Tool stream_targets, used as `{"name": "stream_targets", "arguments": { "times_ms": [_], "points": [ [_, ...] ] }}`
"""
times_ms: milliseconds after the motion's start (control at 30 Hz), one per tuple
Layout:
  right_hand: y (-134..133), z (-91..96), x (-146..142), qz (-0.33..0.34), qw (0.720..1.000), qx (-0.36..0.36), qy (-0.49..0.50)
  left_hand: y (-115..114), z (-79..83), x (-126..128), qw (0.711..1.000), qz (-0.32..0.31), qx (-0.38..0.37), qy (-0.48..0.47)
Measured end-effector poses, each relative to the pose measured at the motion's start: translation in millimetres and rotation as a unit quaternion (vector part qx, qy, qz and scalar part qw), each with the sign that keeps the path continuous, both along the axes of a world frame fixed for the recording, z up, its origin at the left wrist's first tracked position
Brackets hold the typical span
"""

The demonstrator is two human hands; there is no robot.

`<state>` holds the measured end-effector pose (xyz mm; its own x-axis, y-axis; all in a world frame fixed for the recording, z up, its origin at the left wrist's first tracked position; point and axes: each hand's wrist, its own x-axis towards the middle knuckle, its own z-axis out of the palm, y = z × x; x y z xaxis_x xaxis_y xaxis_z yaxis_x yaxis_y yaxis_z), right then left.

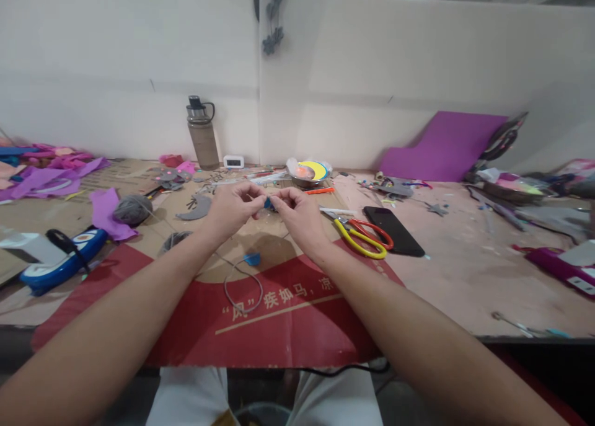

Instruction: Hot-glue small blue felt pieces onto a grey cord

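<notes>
Head view: red sheet (297,339) reads “风”疾如马,凉; left hand (232,210) and right hand (299,214) meet, grips pinching a blue piece (268,203)

Small blue piece (267,203), located just left of the centre of the frame. It is held between the fingertips of the left hand (235,208) and the right hand (296,211), which meet it from either side. Only a narrow patch of deep blue is exposed; the fingers cover the remainder, so its full outline and tilt cannot be told.
</notes>
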<state>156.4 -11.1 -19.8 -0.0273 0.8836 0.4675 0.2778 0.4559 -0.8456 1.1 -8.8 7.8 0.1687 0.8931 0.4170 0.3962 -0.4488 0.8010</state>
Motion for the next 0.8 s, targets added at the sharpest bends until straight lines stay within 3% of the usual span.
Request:
{"name": "stream_targets", "arguments": {
  "times_ms": [133,233,367,600,800],
  "points": [
    [0,1.7,0,-0.007,1.0,-0.007,0.011,3,-1.1,1,0.995,-0.045,-0.075,-0.049],
    [1,2.1,3,-0.005,0.998,-0.022,0.059,5,-2.0,2,0.97,-0.108,-0.154,-0.151],
    [5,0.1,6,-0.011,0.992,-0.042,0.114,7,-3.9,3,0.945,-0.124,-0.205,-0.222],
    [2,0.3,6,-0.023,0.993,-0.038,0.105,9,-10.7,3,0.974,-0.12,-0.131,-0.139],
    [-5,2.0,2,-0.01,0.995,-0.026,0.092,2,-5.1,6,0.986,-0.085,-0.091,-0.107]
  ]
}}
